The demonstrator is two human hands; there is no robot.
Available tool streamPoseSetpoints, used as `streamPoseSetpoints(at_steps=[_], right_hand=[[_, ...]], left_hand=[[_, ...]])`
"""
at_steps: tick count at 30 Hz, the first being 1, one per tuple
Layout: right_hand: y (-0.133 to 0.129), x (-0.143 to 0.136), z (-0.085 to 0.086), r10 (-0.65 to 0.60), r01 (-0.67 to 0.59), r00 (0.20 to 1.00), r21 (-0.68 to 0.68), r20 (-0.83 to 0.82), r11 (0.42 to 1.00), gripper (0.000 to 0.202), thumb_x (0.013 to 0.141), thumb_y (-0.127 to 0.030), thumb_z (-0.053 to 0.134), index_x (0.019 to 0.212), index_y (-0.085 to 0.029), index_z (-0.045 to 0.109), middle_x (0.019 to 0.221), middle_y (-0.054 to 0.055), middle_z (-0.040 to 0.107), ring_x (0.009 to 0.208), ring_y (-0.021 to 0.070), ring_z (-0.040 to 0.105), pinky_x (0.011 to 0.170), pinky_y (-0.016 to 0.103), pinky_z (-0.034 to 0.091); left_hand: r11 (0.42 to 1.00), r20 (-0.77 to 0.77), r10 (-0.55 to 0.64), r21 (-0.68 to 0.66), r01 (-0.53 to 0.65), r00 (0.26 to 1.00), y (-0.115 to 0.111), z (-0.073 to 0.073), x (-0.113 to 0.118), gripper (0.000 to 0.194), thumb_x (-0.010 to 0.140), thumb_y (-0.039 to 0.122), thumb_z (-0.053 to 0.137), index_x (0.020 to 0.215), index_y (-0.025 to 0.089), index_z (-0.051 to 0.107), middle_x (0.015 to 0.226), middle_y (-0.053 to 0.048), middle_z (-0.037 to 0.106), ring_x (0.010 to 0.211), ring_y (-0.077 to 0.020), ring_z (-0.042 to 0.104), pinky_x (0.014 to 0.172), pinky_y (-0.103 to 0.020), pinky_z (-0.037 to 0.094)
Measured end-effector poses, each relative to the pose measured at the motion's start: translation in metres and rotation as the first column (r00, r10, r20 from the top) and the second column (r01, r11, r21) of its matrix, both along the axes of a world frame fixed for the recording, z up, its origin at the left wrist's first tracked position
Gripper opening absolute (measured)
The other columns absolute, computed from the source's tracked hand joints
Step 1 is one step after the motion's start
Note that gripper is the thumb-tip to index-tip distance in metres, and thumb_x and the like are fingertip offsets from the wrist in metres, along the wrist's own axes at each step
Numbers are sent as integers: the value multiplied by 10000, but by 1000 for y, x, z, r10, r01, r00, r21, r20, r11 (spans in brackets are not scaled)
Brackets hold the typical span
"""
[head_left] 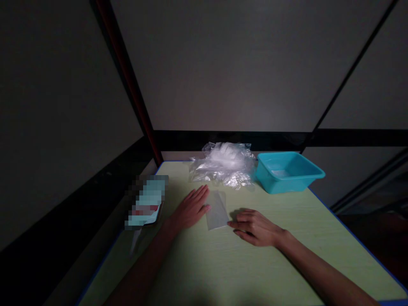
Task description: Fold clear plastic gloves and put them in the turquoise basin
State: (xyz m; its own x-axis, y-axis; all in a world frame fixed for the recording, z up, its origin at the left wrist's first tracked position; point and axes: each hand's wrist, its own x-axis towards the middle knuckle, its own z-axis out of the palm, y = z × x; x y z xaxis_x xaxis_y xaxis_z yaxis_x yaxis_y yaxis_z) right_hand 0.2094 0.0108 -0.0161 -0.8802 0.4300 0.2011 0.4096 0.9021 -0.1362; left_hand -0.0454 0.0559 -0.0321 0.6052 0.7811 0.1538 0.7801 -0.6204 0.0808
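A small flat translucent plastic bag point(217, 212) lies on the table, between my two hands. My left hand point(192, 208) rests flat at its left side, fingers stretched out, with the thumb by the bag's left edge. At the lower right corner of the bag is my right hand point(255, 227); its index fingertip touches that corner, and the thumb stands apart from the fingers. Neither hand grips anything that I can see. Behind the bag sits a heap of crumpled clear plastic bags point(225, 163).
A turquoise plastic basin point(283, 185) stands at the back right of the pale green table point(204, 272). At the left edge is a propped device with a lit screen, partly pixelated point(149, 202). Dark-trimmed panels point(223, 76) rise behind the table and at its left.
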Motion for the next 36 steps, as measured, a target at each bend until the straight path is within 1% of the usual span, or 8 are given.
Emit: streamPoseSetpoints(at_steps=[5,9,13,15,18,24,29,36], right_hand=[[-2,3,-1,-9,9,1000,9,-6,1000,364,907,-293,319,1173,-119,496,802,75,586,773,186,517,727,321,390],[-2,6,-3,-89,95,989,48,-122,994,314,912,-277,341,1139,-149,516,761,45,588,721,154,524,695,297,375],[3,3,-4,-87,127,979,214,-185,969,272,917,-247,347,971,-158,598,640,19,536,622,133,480,584,271,328],[5,0,-3,-50,99,986,314,-162,944,265,914,-218,361,860,-160,614,617,11,525,608,131,463,562,274,298],[7,-6,-2,-15,50,996,386,-92,921,279,904,-191,392,703,-154,583,622,-1,530,615,125,457,571,281,280],[8,-12,1,26,-38,999,438,32,898,260,890,-159,412,662,-161,537,650,-12,541,619,121,454,571,284,264],[10,-16,4,22,-41,998,415,53,909,251,894,-158,394,683,-159,530,660,-11,552,609,118,451,576,285,266],[10,-18,4,42,-60,998,412,52,909,250,890,-155,404,671,-157,524,656,-10,548,624,121,466,571,284,276]], left_hand=[[1000,114,-18,14,16,993,-7,2,-1,517,886,285,322,1354,123,174,1425,-102,181,1308,-166,107,1056,-350,160],[996,164,-91,14,90,982,-28,10,-2,539,871,254,367,1358,140,163,1425,-97,189,1306,-171,126,1056,-364,181],[983,195,-180,3,183,964,-48,15,-5,543,845,223,419,1346,178,214,1412,-80,240,1288,-183,207,1043,-368,232],[978,209,-202,-5,207,957,-54,16,-7,507,842,217,426,1324,179,273,1394,-79,286,1270,-184,255,1034,-365,257],[976,231,-213,-1,219,950,-59,16,-7,425,843,212,424,1265,185,378,1339,-73,386,1229,-183,333,1013,-364,296],[974,307,-225,53,220,925,-59,14,-5,262,835,182,422,1061,172,553,1106,-75,586,1064,-190,495,931,-366,387],[973,374,-228,68,219,899,-60,15,-4,232,841,165,407,1007,160,569,999,-72,623,961,-178,539,870,-343,427],[975,364,-218,40,219,906,-60,16,-2,218,838,157,401,931,165,598,944,-68,633,899,-177,558,828,-336,442]])
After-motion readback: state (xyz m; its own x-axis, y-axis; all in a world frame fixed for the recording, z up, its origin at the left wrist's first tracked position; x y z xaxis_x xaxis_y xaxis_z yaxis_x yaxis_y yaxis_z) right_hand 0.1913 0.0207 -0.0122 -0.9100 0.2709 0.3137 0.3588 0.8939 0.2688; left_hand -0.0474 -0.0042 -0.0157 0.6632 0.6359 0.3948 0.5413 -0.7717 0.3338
